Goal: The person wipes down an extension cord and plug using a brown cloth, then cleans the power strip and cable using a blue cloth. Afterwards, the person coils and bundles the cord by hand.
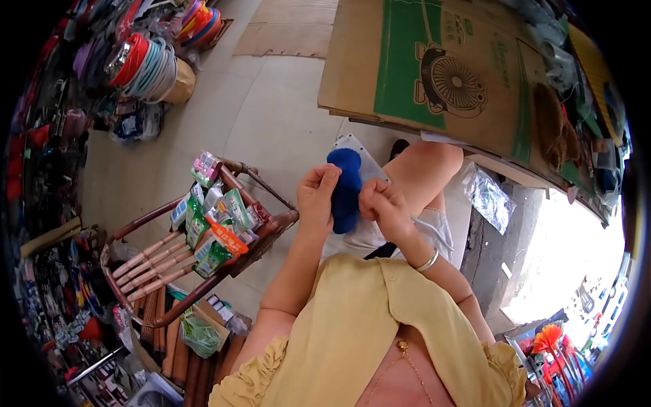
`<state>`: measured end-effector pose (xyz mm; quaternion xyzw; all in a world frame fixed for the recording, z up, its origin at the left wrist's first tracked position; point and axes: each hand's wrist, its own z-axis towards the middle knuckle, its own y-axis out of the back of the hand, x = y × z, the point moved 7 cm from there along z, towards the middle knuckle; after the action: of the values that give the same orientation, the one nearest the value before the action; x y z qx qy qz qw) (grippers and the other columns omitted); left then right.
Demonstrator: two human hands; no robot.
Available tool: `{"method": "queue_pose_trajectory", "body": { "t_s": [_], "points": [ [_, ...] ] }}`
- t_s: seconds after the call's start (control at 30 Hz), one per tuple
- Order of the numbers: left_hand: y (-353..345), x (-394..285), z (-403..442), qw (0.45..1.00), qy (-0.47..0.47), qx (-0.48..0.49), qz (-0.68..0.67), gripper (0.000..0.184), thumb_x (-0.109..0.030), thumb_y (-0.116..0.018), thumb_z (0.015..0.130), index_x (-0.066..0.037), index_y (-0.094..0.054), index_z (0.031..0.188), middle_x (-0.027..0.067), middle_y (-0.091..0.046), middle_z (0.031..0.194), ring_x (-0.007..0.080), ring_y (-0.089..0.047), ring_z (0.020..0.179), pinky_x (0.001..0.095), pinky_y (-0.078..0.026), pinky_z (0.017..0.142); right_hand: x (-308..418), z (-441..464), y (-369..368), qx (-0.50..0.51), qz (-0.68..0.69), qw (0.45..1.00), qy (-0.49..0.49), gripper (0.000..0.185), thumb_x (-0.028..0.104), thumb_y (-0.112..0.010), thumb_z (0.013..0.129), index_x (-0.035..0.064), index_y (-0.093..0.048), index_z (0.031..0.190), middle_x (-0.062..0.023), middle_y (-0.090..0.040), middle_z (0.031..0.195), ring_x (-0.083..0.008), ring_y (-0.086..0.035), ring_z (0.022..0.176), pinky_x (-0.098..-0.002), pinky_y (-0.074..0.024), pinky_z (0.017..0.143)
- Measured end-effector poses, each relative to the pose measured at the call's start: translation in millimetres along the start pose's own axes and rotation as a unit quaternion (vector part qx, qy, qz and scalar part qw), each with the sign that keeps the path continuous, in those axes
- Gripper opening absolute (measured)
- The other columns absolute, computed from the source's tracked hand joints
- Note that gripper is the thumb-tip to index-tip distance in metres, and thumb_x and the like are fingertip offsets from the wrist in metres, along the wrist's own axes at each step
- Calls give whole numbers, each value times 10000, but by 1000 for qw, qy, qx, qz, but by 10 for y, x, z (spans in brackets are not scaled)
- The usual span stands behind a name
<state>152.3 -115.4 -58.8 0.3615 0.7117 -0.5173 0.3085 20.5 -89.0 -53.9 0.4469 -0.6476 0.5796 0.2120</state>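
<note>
My left hand (317, 200) pinches the left edge of a fuzzy blue sole-shaped piece (346, 186), which is held upright above my lap. At its right edge is my right hand (385, 209), with a bracelet on the wrist. The right fingers are pressed together; whatever they hold is too small to make out. Behind the blue piece lies a flat pale panel (366, 159) with small dark dots along its edge. A pale cord or strap (437, 234) runs beside my right wrist, over the white shorts.
To my left stands a bamboo chair (264, 237) with several colourful packets (220, 230) on it. A large cardboard box (407, 74) with a green print is ahead on the right. Coiled hoses (149, 71) and crowded goods line the left side. Clear plastic (489, 198) hangs at right.
</note>
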Motion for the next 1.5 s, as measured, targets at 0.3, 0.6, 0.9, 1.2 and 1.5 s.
{"method": "queue_pose_trajectory", "body": {
  "t_s": [0.3, 0.6, 0.9, 1.2, 1.5],
  "points": [
    [49, 24, 51, 1000, -20, 7, 12, 54, -71, -643, 816, -31, -617, 842, 24, -608, 867, 85, -540, 804, 215, -424, 753, -40, 40, -83, 57, 212, 966, -134, 283, 333, -400, 928, 110, -424, 755, -16, -362, 642, -123, -305, 530, -234, -254, 464],
    [-69, 30, 4, 999, -23, 36, 28, 41, -46, -641, 813, -22, -609, 814, 5, -589, 851, 64, -520, 775, 193, -418, 717, -6, 70, -169, 127, 231, 962, -71, 186, 236, -598, 860, 155, -445, 793, 30, -375, 615, -81, -307, 540, -206, -242, 460],
    [-68, 36, -7, 996, -35, 63, 55, 68, -52, -638, 815, -11, -594, 784, 12, -566, 868, 73, -511, 779, 184, -407, 708, 17, 99, -64, 68, 11, 995, -69, 164, 242, -573, 884, 97, -509, 843, 0, -513, 679, -72, -437, 589, -184, -335, 504],
    [-99, -124, -40, 970, -136, 62, 191, 62, -11, -667, 756, -24, -614, 785, 33, -555, 851, 83, -507, 742, 206, -413, 639, 246, 150, -107, 0, -205, 975, 87, 160, -12, -650, 791, 35, -516, 865, 34, -526, 822, -16, -476, 717, -152, -399, 612],
    [-221, -422, -114, 889, -251, 51, 379, 115, 50, -686, 652, -3, -640, 743, 67, -573, 833, 140, -548, 763, 247, -433, 693, 429, 146, -118, -14, -335, 940, 69, 177, 141, -679, 776, 25, -562, 840, 27, -524, 636, -36, -452, 566, -201, -394, 507]
  ]
}}
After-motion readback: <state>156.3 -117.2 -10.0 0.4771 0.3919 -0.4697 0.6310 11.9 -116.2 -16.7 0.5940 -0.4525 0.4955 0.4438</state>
